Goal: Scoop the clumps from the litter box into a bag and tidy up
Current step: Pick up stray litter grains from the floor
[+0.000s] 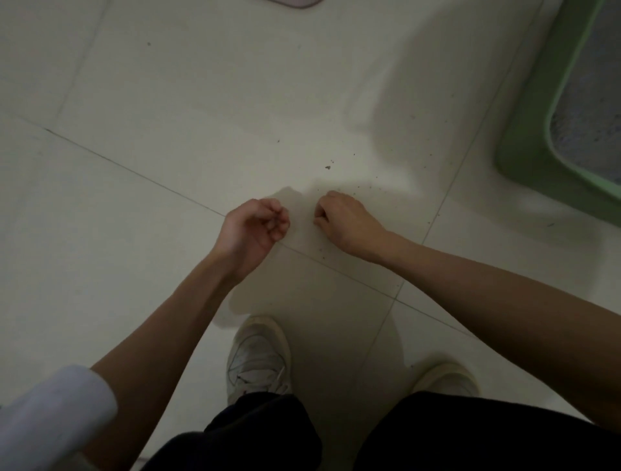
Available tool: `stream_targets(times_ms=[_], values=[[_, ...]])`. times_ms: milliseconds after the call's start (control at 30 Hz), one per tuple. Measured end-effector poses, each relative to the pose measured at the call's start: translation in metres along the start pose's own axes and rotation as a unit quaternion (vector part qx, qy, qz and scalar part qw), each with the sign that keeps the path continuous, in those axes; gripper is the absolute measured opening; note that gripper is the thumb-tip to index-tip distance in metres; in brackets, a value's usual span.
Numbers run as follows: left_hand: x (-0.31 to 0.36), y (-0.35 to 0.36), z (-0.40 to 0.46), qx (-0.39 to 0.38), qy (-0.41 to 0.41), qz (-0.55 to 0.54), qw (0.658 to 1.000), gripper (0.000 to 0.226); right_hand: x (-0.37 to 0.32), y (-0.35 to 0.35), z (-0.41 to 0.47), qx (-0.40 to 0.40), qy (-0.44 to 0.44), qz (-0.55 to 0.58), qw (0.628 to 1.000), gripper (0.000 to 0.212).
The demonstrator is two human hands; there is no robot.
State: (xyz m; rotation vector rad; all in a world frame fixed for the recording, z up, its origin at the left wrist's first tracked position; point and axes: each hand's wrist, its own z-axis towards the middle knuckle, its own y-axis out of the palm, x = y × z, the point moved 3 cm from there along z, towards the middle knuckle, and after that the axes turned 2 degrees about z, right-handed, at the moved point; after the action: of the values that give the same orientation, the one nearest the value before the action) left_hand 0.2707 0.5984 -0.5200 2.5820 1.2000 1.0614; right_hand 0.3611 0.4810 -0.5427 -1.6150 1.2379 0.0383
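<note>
Litter box (524, 111) is pale green, holding grey litter (591, 101)

Tiled floor (174, 101) and the items resting on it.
A green litter box (534, 111) is set at the right edge; dark litter crumbs (327, 167) are scattered beside it. Two pale sneakers (258, 356) are planted at the bottom. A pinkish object's edge (295, 2) is seen at the top.

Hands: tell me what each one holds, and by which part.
Both seem to pinch the top edge of a thin clear bag hanging between them, left hand and right hand, fingers curled. The film is faint, so this is not certain.
</note>
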Motion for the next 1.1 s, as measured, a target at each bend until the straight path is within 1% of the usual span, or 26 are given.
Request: stream_targets(times_ms=[33,67,100,133,167,200,233,267,300,367,467,600,700,767,867,967,1033,1067,1100], values=[[-0.001,0.002,0.001,0.000,-0.001,0.012,1.000,0.025,0.003,-0.005,-0.001,0.014,0.019,0.032,0.999,0.019],[-0.003,0.005,0.002,0.008,0.009,0.063,0.998,0.028,0.008,-0.009,-0.003,0.030,0.056,0.090,0.994,0.019],[-0.005,0.007,0.004,0.026,0.030,0.150,0.988,0.030,0.015,-0.014,-0.007,0.040,0.104,0.184,0.977,0.018],[-0.009,0.010,0.007,0.043,0.054,0.248,0.966,0.030,0.023,-0.019,-0.014,0.038,0.151,0.309,0.938,0.016],[-0.013,0.015,0.010,0.056,0.076,0.338,0.936,0.027,0.030,-0.023,-0.021,0.025,0.188,0.436,0.880,0.014],[-0.017,0.019,0.013,0.066,0.094,0.414,0.903,0.024,0.035,-0.026,-0.029,0.006,0.212,0.540,0.814,0.013],[-0.022,0.024,0.017,0.074,0.108,0.471,0.873,0.020,0.041,-0.029,-0.037,-0.008,0.223,0.608,0.762,0.013],[-0.026,0.029,0.019,0.079,0.122,0.514,0.845,0.017,0.046,-0.032,-0.044,-0.016,0.226,0.642,0.732,0.014],[-0.030,0.033,0.021,0.081,0.136,0.546,0.823,0.014,0.050,-0.034,-0.050,-0.019,0.225,0.655,0.721,0.016],[-0.036,0.039,0.025,0.080,0.166,0.576,0.796,0.012,0.056,-0.035,-0.062,-0.017,0.224,0.644,0.732,0.021],[-0.042,0.041,0.029,0.089,0.191,0.596,0.775,0.015,0.062,-0.028,-0.075,-0.016,0.235,0.602,0.763,0.020],[-0.044,0.045,0.032,0.097,0.215,0.616,0.752,0.013,0.068,-0.022,-0.082,-0.005,0.246,0.556,0.794,0.020],[-0.044,0.048,0.031,0.106,0.227,0.617,0.746,0.011,0.074,-0.019,-0.086,-0.001,0.250,0.485,0.838,0.018],[-0.044,0.050,0.030,0.106,0.234,0.626,0.736,0.011,0.075,-0.015,-0.088,-0.005,0.251,0.431,0.867,0.012],[-0.041,0.054,0.032,0.090,0.225,0.660,0.711,0.014,0.071,-0.008,-0.089,-0.009,0.245,0.387,0.889,0.010],[-0.036,0.059,0.037,0.056,0.183,0.697,0.691,0.017,0.065,-0.006,-0.082,0.017,0.217,0.295,0.930,0.010],[-0.033,0.060,0.037,0.042,0.168,0.706,0.687,0.018,0.059,-0.007,-0.076,0.042,0.192,0.230,0.953,0.014],[-0.029,0.060,0.036,0.044,0.167,0.699,0.694,0.018,0.055,-0.008,-0.072,0.054,0.179,0.210,0.960,0.014],[-0.025,0.057,0.033,0.050,0.161,0.679,0.714,0.017,0.052,-0.007,-0.069,0.063,0.165,0.194,0.965,0.014]])
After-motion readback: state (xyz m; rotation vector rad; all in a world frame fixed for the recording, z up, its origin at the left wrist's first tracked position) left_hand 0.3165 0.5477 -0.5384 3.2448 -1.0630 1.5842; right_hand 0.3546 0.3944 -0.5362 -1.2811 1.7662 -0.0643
